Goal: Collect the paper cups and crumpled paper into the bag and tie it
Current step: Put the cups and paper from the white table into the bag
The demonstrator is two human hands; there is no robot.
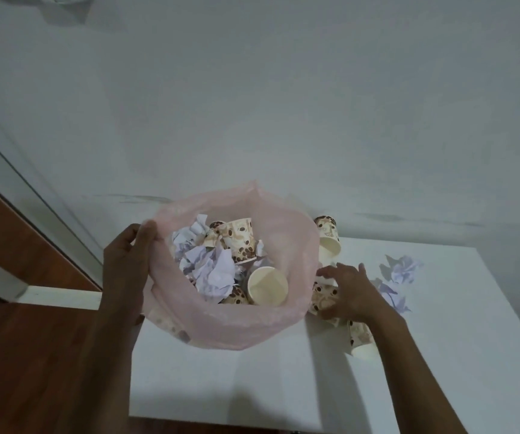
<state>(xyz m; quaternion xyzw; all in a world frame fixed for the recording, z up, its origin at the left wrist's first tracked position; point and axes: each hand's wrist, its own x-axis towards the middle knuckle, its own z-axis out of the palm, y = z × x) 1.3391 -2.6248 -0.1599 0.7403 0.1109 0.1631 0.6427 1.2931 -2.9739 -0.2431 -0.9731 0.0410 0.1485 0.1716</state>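
Two bare forearms reach out over the near edge of the white desk (252, 386). On the desk's left side stands a pink plastic bag (236, 327), its mouth spread wide. The left hand (127, 261) pinches the bag's left rim, fingers and thumb clamped on the film, evidently to keep the mouth open for loading. Inside the bag lie crumpled paper (211, 270) and several coffee-bean paper cups (239, 242), so collecting looks well along but unfinished.

Just right of the bag, the right hand (349, 292) comes down on a fallen cup (321, 300), fingers spread and curving over it; whether they have closed on it I cannot tell. Another cup (329, 239) leans against the bag's far right side, and a third (360, 341) lies nearer the front edge beside the wrist. Two loose paper wads (404, 269) sit further toward the right edge. Those pieces need bagging before any tying begins.
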